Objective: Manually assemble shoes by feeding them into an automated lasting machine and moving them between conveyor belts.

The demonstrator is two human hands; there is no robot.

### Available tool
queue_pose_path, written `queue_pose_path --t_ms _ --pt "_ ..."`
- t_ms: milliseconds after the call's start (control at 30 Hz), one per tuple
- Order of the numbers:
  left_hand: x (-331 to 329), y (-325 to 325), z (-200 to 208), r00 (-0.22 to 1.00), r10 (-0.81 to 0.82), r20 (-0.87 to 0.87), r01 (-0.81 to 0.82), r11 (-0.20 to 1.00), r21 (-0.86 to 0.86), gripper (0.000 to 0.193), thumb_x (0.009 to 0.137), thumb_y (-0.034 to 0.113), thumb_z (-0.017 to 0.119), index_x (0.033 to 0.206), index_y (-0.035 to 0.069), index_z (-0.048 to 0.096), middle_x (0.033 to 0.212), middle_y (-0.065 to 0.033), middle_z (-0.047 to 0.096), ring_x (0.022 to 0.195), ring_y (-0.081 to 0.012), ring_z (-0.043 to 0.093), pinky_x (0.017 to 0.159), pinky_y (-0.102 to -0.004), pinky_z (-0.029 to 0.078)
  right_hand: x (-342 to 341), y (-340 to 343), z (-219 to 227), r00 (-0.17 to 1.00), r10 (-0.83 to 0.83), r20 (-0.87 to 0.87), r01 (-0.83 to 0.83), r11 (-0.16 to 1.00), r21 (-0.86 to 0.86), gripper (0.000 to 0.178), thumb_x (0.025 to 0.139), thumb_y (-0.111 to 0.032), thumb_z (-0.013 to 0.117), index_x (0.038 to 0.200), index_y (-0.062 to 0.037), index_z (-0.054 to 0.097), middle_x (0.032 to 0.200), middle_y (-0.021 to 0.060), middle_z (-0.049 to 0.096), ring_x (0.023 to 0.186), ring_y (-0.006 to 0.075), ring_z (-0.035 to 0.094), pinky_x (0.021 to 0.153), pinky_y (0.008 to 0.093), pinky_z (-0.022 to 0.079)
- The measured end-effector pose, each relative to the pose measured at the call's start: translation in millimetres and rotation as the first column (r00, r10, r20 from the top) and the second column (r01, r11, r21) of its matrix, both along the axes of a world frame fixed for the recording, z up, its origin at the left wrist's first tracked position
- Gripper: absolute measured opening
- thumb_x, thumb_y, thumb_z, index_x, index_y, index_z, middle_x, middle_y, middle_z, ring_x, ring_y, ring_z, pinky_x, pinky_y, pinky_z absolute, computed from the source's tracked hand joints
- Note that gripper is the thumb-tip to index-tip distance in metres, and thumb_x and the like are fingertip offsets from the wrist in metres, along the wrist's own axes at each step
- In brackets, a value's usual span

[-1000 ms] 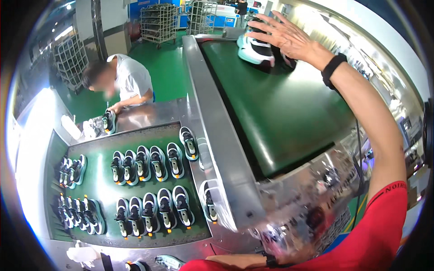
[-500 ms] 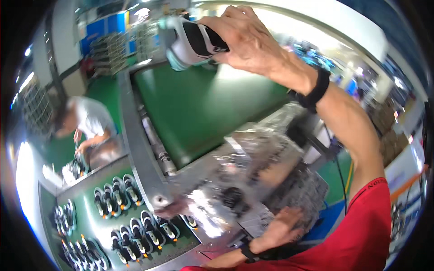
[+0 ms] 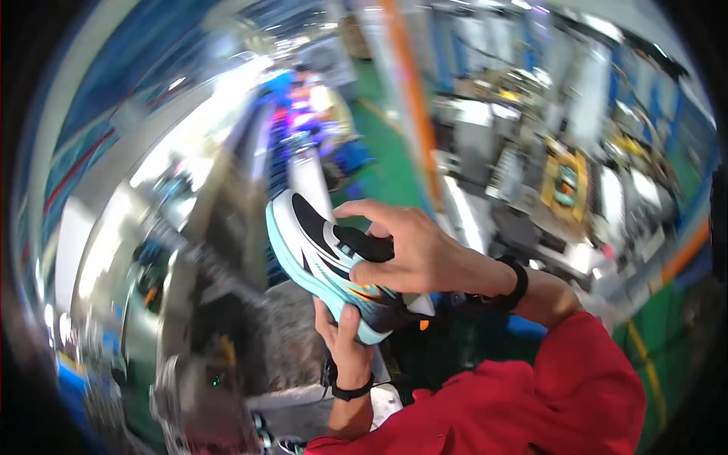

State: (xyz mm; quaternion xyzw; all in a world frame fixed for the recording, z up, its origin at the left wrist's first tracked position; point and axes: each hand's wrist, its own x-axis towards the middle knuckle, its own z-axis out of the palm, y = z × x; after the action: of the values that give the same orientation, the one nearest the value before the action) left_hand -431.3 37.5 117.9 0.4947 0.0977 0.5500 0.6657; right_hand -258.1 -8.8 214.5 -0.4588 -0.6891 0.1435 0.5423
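A sneaker (image 3: 315,250) in white, black and mint green is held tilted in front of my chest, its toe up and to the left. My left hand (image 3: 347,345) grips it from below, fingers and thumb around the mint sole near the heel. From the right, my right hand (image 3: 417,246) closes on the black collar and tongue at the shoe's opening. Its fingers partly hide the opening. A small orange tab (image 3: 424,325) hangs by the heel. Both wrists carry black bands.
To the left runs a long machine or conveyor line (image 3: 205,220), blurred. An orange post (image 3: 409,91) rises beyond the shoe. Cluttered benches hold a yellow tray (image 3: 563,186) at the right. Part of another shoe (image 3: 292,446) shows at the lower edge.
My view has swung to another side of the workplace. The sneaker came down from high up in my right hand. My left hand left the clear plastic bags and now grips the sole.
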Motion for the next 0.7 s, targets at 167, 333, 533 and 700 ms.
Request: queue_pose_path --t_ms 167,333,533,700 --pt "163.4 -66.2 -24.0 0.863 -0.505 -0.026 0.468 0.818 -0.336 0.046 0.095 0.014 0.053 0.136 -0.001 0.040 0.126 -0.0121 0.055 0.115 -0.0232 0.055 0.099 -0.0364 0.044 130.6 -138.9 -98.2 0.774 -0.192 -0.604 0.070 0.973 -0.220 0.070 0.074 -0.018 0.074 0.135 0.0004 0.044 0.115 0.0122 0.061 0.107 0.0170 0.056 0.093 0.0292 0.044" --pt "311.4 -118.7 -79.2 0.588 -0.710 -0.388 0.627 0.703 -0.336 0.047 0.100 0.025 0.051 0.138 0.000 0.042 0.132 -0.0096 0.052 0.121 -0.0169 0.046 0.105 -0.0306 0.034 211.1 -233.9 -155.1 0.363 -0.743 -0.563 0.668 0.628 -0.398 0.063 0.065 -0.008 0.078 0.123 -0.0006 0.055 0.102 0.0059 0.063 0.092 0.0138 0.057 0.085 0.0273 0.047" --pt "514.7 -134.1 -143.0 0.359 -0.627 -0.692 0.630 0.710 -0.316 0.063 0.091 0.045 0.063 0.132 0.000 0.048 0.103 -0.0041 0.056 0.085 -0.0143 0.057 0.072 -0.0272 0.050 283.5 -351.2 -182.3 0.017 -0.881 -0.472 0.888 0.230 -0.397 0.060 0.063 -0.010 0.073 0.119 -0.0035 0.055 0.103 0.0066 0.062 0.089 0.0145 0.058 0.081 0.0274 0.049" --pt "654.1 -133.2 -205.0 0.513 0.007 -0.858 0.465 0.838 0.285 0.074 0.075 0.038 0.076 0.122 -0.012 0.048 0.109 -0.0254 0.064 0.098 -0.0352 0.064 0.084 -0.0397 0.050 298.5 -399.5 -194.9 -0.216 -0.846 -0.487 0.908 0.008 -0.418 0.053 0.066 -0.004 0.068 0.118 -0.0021 0.055 0.104 0.0046 0.060 0.090 0.0138 0.058 0.082 0.0254 0.047"
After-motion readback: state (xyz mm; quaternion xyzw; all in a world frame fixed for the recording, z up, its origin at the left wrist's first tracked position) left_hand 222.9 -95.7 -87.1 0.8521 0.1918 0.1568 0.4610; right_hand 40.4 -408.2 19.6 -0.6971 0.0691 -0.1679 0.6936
